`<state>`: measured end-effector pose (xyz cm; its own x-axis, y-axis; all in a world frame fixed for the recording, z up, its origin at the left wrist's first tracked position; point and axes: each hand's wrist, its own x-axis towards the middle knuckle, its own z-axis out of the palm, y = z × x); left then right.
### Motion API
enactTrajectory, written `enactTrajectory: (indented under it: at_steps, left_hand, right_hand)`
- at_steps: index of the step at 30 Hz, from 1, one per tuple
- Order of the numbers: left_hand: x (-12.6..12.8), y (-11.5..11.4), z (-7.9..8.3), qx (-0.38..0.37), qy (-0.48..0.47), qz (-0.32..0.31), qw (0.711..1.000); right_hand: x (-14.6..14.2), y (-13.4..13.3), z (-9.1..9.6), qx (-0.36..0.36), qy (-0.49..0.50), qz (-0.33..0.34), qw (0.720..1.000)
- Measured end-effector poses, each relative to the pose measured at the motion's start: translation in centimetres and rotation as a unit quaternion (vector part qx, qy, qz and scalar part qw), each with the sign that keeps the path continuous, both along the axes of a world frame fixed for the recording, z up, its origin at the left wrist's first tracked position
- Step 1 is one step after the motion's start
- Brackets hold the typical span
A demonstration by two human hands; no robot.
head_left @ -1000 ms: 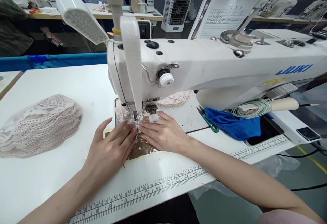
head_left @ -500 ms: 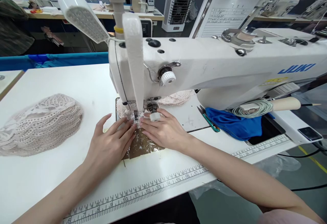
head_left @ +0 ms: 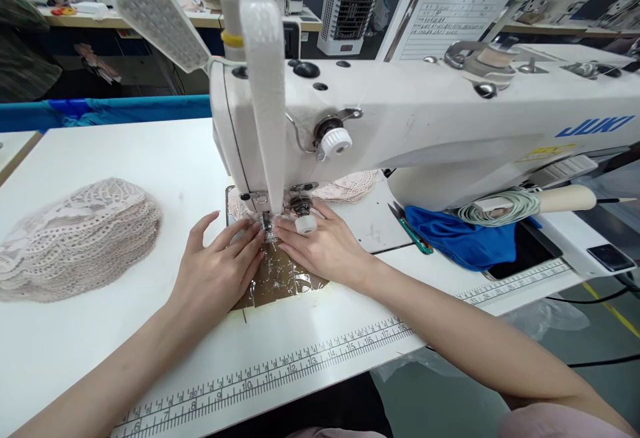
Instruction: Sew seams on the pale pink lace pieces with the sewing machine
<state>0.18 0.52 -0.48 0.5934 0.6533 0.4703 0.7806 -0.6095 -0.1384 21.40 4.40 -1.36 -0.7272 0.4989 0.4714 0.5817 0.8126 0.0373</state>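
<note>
- While a printed ruler (head_left: 280, 377) runs along its near edge, the white desk (head_left: 185, 151) carries all the work.
- A white JUKI sewing machine (head_left: 425, 108) stretches from the middle to the far right, its needle end just beyond the hands.
- A thick stack of lace pieces (head_left: 85, 245) lies on the left, well apart from the machine.
- A blue cloth (head_left: 463, 235) lies on the right, beneath the machine's arm.
- The left hand (head_left: 213, 268) rests palm down, fingers apart, tips just left of the presser foot.
- The right hand (head_left: 327, 245) lies with fingers stretched out, pressing rather than gripping, partly hidden by a white knob.
- Thread snips (head_left: 416, 235) lie just left of the cloth.
- A lace piece (head_left: 271, 235) sits under the presser foot (head_left: 267, 221), between both sets of fingertips.
</note>
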Motion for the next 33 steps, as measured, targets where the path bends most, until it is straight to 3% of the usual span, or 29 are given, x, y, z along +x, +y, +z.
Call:
enactTrajectory:
  at_steps: [19, 29, 33]
  left_hand:
    - [0.0, 0.3, -0.2, 0.005, 0.006, 0.012, 1.0]
    - [-1.6, 1.6, 0.6, 0.002, 0.017, 0.049, 0.999]
    - [-1.7, 0.4, 1.7, 0.036, 0.059, 0.067, 0.995]
  right_hand:
    - [-0.1, 0.1, -0.1, 0.002, -0.004, -0.016, 1.0]
    - [-0.1, 0.2, 0.1, -0.009, -0.014, -0.019, 1.0]
    - [0.0, -0.3, 0.5, 0.028, -0.001, -0.038, 0.999]
